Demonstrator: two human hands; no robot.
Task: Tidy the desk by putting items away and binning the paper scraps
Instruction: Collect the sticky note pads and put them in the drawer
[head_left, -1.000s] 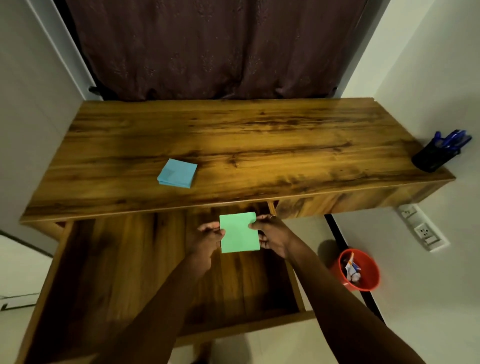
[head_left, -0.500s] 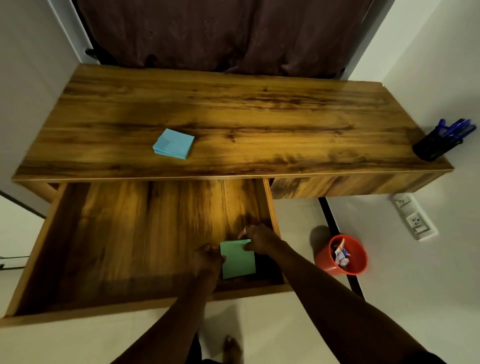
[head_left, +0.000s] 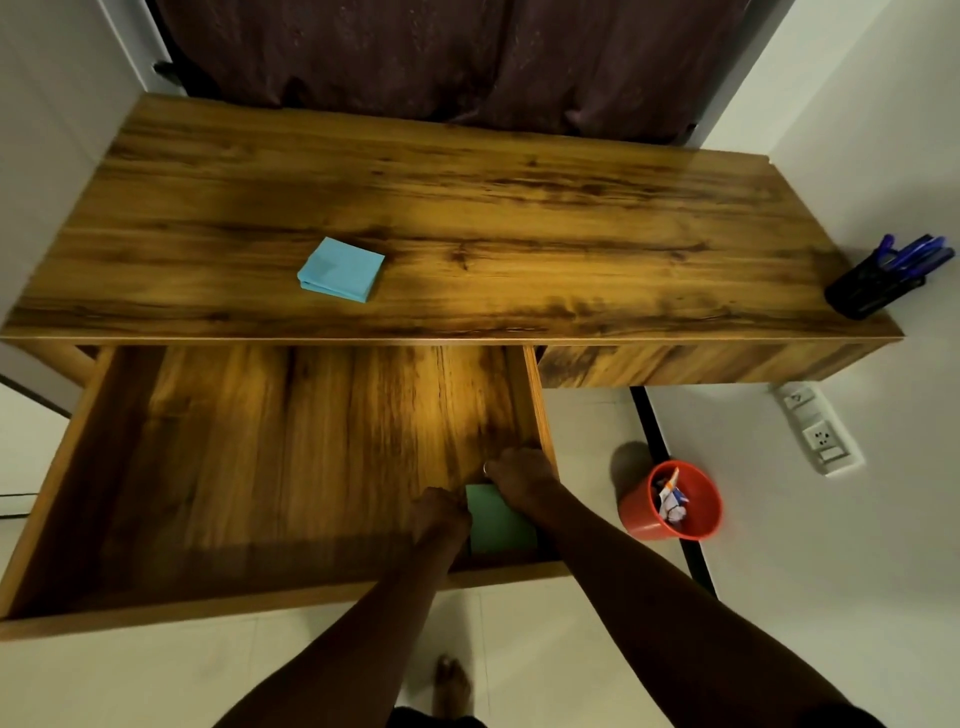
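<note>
Both hands' grip holds green notepad inside open drawer.

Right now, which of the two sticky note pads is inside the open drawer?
The green pad, held between the left hand and right hand at the drawer's front right corner. The blue pad lies untouched on the desktop.

Bench: golden-brown wood grain with dark streaks. Drawer: same streaked brown grain. Pad on bench: light blue. Pad in drawer: green. Bin: orange-red, holding white scraps with blue and orange marks. Pen holder: black; pens: blue. Curtain: dark maroon. Walls: white. Floor: cream tiles.
</note>
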